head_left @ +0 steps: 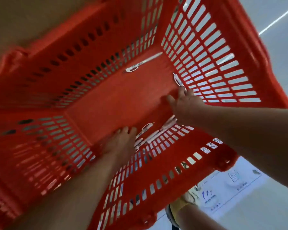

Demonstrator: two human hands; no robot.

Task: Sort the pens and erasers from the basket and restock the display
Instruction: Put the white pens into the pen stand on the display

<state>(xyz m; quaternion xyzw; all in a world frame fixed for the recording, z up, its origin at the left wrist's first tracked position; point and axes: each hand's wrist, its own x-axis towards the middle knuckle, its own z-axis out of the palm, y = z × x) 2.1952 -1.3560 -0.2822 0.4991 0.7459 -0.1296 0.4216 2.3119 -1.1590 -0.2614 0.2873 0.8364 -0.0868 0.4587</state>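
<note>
Your left hand (121, 141) lies flat with fingers straight on the smooth floor of the red, slot-walled plastic basket (206, 52), just beside a cluster of slim white pens (150, 135). Your right hand (184, 102) reaches a single pen (177, 80) at the right wall, but blur hides whether its fingers hold it.

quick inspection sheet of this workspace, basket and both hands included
surface: red slotted basket, its floor mostly bare; view is blurred
job's things: white pen lying near the far end; second pen against the right wall; cluster of pens along the near wall; no erasers made out
clutter: nothing seen
hands: left hand has straight fingers, tips on the basket floor beside the cluster; right hand has fingertips at the second pen, grip unclear
cables: nothing seen
surroundings: pale floor; printed white sheet beyond the near rim; brown surface at upper left
</note>
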